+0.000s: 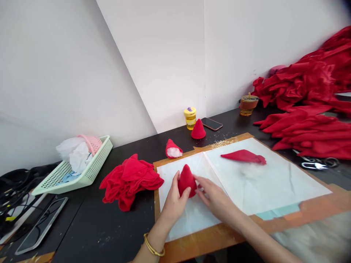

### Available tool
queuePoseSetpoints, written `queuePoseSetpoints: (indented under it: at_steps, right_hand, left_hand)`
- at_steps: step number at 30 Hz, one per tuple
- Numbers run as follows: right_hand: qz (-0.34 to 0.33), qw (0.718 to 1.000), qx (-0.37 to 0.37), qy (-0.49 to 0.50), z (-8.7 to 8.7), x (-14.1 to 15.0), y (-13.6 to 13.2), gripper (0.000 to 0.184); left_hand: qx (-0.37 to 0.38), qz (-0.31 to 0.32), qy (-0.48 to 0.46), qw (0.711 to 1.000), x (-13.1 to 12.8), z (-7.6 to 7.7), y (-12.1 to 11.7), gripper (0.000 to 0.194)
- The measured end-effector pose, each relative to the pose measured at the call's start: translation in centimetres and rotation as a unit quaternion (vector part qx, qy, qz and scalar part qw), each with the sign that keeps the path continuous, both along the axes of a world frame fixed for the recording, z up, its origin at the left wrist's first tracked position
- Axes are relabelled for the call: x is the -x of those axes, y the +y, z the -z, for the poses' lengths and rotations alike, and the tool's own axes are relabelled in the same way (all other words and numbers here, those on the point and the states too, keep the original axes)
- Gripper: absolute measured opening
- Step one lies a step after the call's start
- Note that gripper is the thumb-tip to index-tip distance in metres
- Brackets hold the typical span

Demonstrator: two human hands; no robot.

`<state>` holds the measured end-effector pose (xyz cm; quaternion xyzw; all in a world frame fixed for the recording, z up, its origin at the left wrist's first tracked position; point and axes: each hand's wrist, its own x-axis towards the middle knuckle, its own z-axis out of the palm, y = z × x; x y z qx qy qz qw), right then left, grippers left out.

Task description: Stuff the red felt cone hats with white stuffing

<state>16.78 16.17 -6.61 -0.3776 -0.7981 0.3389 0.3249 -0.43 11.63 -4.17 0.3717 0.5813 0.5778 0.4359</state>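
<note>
A stuffed red fabric cone (187, 181) stands point up over the white sheet, held between both hands. My left hand (175, 197) wraps its left side, thumb across the front. My right hand (211, 193) presses its fingertips to the right side, near the lower edge. Beyond them lies another red cone (170, 146) with white stuffing (174, 152) showing at its open end. A third cone (198, 130) stands upright farther back. On the sheet's right half lies a flat red fabric piece (244, 156), beside a thin tuft of stuffing (251, 171).
The white sheet (276, 190) is framed by brown board on a black table (90, 223). Red fabric pieces (131, 179) are heaped at left, with larger piles (309, 131) at right. Around stand a green basket (95, 166), yellow-lidded cup (190, 118), phone (212, 124), glass cup (248, 105) and scissors (315, 165).
</note>
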Motion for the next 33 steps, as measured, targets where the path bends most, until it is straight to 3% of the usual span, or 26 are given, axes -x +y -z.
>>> queuePoseSetpoints:
  at_steps: [4, 8, 10, 12, 13, 16, 18, 21, 26, 29, 33]
  right_hand:
    - [-0.056, 0.998, -0.033, 0.006, -0.1, 3.2, -2.1, 0.035]
    - [-0.055, 0.994, -0.056, 0.079, -1.1, 3.7, -4.1, 0.041]
    - [-0.100, 0.989, -0.019, 0.111, -2.0, 2.8, -4.0, 0.041]
    - [-0.131, 0.979, 0.037, 0.150, -2.8, 1.5, -3.2, 0.032]
    - [-0.115, 0.977, 0.061, 0.171, -3.0, 0.7, -2.7, 0.029]
    - [0.023, 0.974, 0.103, 0.198, -3.2, -0.7, -1.2, 0.034]
    - [0.064, 0.974, 0.121, 0.183, -2.9, -0.7, -0.8, 0.040]
    - [0.036, 0.966, 0.180, 0.180, -2.4, 0.3, -1.3, 0.056]
    - [0.018, 0.913, 0.322, 0.250, -2.4, 1.1, -1.9, 0.066]
    - [0.018, 0.904, 0.339, 0.260, -2.7, 0.8, -1.9, 0.066]
    - [-0.012, 0.914, 0.276, 0.297, -2.9, 1.0, -2.2, 0.053]
  left_hand:
    - [0.004, -0.038, -0.055, 0.998, -0.5, 0.4, -0.4, 0.054]
    - [-0.006, 0.005, -0.154, 0.988, -1.5, 0.3, -1.4, 0.054]
    - [-0.005, -0.005, -0.168, 0.986, -1.8, 0.2, -1.6, 0.050]
    - [-0.006, -0.060, -0.161, 0.985, -1.7, 0.0, -1.5, 0.049]
    - [-0.009, -0.092, -0.157, 0.983, -1.6, -0.1, -1.4, 0.050]
    - [-0.023, -0.141, -0.158, 0.977, -1.4, -0.3, -0.8, 0.052]
    - [-0.022, -0.135, -0.167, 0.976, -1.7, -0.4, -0.4, 0.050]
    - [-0.019, -0.122, -0.179, 0.976, -2.8, -0.7, -0.2, 0.047]
    - [-0.003, -0.011, -0.258, 0.966, -3.7, -1.3, -0.5, 0.071]
    - [-0.013, 0.016, -0.282, 0.959, -3.7, -1.3, -0.8, 0.069]
    - [-0.024, 0.009, -0.243, 0.970, -4.1, -1.2, -1.2, 0.066]
